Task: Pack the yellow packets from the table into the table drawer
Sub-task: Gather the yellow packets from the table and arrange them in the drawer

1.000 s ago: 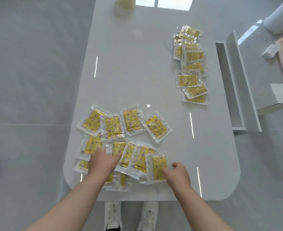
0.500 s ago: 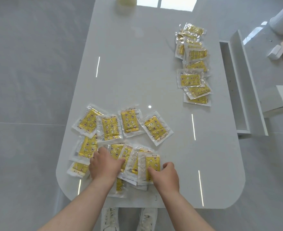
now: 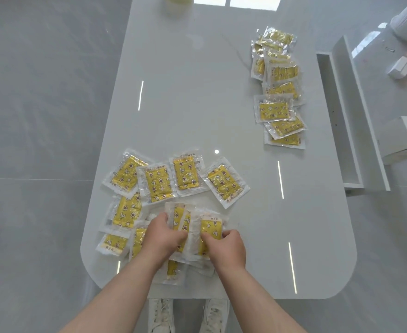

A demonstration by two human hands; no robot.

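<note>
White table [image 3: 197,104], left hand [image 3: 161,239] and right hand [image 3: 224,246] side by side, both clutching bunched yellow packets [image 3: 209,227]

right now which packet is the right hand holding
The top packet of the bundle, yellow face showing past the right hand; the rest lie loose on the table or under the left hand.

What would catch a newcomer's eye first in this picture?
The left hand and the right hand grip a bunch of yellow packets near the front edge of the white table. Loose packets lie spread around them. A second group lies far right, near the open drawer.
</note>
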